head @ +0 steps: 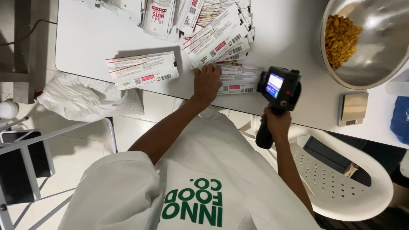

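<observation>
My left hand (pixel 207 83) lies flat on a white printed pouch (pixel 238 81) at the near edge of the white table (pixel 85 38), fingers spread, pinning it down. My right hand (pixel 277 121) grips the black handle of a handheld printer gun (pixel 280 88) with a small lit blue screen, its head resting at the right end of that pouch. A fanned heap of similar flat pouches (pixel 213 25) lies just beyond my left hand. A small separate stack of pouches (pixel 142 70) sits to the left.
A large steel bowl (pixel 375 59) with golden snack pieces (pixel 341 40) stands at the right. A small digital scale (pixel 352 108) sits below it. A white plastic chair (pixel 353 187) is under me, a crumpled white bag (pixel 85 98) on the left, metal frames at far left.
</observation>
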